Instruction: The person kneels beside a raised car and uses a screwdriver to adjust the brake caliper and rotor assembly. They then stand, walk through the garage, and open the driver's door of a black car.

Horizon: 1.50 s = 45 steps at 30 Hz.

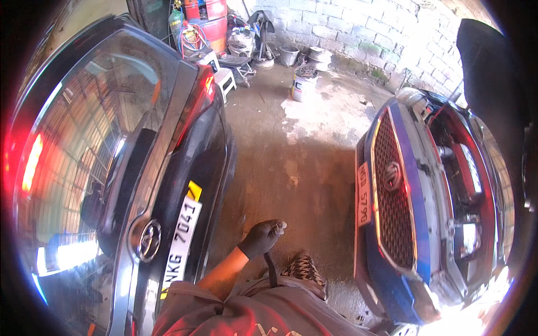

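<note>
My left hand (262,237), in a dark glove, is held in front of my body between two parked cars. Its fingers are curled closed. A small pale spot shows at the fingertips, too small to tell whether it is a held thing or bare skin. Nearest to this hand is the rear of a black car (193,168) on the left, a short way off and not touched. A dark strap (271,270) hangs just below the hand. My right hand is out of sight.
A blue car (367,252) with its hood raised faces me on the right. Wet concrete floor (286,179) runs between the cars. Farther back are a white bucket (303,89), a grey pail (288,56), a white stool (225,81), red drums (213,28) and a block wall (364,33).
</note>
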Tool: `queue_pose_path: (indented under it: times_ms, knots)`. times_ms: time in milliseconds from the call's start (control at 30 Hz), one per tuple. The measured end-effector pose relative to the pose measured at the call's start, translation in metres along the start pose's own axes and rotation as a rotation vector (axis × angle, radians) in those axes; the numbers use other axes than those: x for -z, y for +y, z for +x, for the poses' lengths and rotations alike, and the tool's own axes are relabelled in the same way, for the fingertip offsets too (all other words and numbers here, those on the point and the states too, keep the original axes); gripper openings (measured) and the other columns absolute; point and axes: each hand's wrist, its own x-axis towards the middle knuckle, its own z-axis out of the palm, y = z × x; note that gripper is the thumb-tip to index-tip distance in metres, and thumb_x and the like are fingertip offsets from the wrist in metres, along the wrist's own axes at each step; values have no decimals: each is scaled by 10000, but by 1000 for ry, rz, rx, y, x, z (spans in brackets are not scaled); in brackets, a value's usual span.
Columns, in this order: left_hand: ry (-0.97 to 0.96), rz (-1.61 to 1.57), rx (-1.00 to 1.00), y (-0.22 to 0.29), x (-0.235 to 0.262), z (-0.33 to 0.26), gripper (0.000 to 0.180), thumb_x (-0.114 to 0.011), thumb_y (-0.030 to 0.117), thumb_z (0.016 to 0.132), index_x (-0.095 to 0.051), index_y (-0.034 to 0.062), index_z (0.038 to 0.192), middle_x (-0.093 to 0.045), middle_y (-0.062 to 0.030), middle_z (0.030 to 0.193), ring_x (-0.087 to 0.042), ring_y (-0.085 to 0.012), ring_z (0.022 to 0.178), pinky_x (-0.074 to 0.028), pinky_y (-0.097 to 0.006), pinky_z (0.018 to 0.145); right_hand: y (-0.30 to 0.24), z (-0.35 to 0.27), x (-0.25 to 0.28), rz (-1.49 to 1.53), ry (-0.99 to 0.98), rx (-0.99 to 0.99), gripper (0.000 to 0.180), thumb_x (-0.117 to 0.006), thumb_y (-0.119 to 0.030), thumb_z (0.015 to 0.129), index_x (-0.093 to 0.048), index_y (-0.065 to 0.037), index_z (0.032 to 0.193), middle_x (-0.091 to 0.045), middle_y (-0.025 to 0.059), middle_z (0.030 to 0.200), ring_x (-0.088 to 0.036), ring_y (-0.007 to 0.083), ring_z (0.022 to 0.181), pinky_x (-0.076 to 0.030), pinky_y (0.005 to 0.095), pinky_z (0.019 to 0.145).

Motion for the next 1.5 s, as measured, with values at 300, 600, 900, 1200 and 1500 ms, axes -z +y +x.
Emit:
queue_pose_path:
  times_ms: [300, 600, 900, 1200, 1500]
  knots:
    - [256, 507, -290, -62, 9, 235, 439, -452, 396, 1038, -626, 9, 1154, -692, -115, 978, -649, -208, 839, -526, -339, 782, -352, 90, -84, -143, -100, 94, 213, -567, -266, 932, -640, -73, 985, -676, 93, 857, -661, 253, 722, -534, 392, 599]
    - [551, -187, 238, -72, 90, 423, 450, -415, 375, 1042, -642, -4, 1130, -688, -200, 1038, -671, -333, 975, -517, -388, 854, -917, 75, -346, -553, -260, 944, 250, -534, -301, 967, -641, -81, 1021, -682, 57, 853, -667, 203, 724, -520, 351, 575]
    - [706, -44, 309, -91, 287, 642, 423, -450, 364, 1020, -648, 13, 1151, -696, -209, 1019, -676, -338, 981, -518, -408, 849, -1101, 139, -540, -696, -463, 370, 252, -503, -327, 956, -624, -120, 1033, -634, 57, 812, -632, 255, 671, -519, 425, 583]
    - [729, -76, 219, -160, 486, 800, 354, -444, 288, 1021, -626, 23, 1168, -699, -182, 1018, -678, -333, 958, -514, -405, 870, -1156, 130, -760, -668, -347, 33, 217, -508, -318, 920, -631, -140, 928, -615, 70, 805, -614, 321, 706, -505, 497, 655]
    - [983, -98, 447, -171, 642, 907, 263, -456, 167, 1006, -648, 18, 1105, -686, -142, 990, -684, -241, 890, -531, -353, 815, -1448, 211, -1072, -1035, -506, 111, 247, -459, -311, 938, -616, -135, 1012, -648, 115, 961, -629, 353, 823, -496, 530, 720]
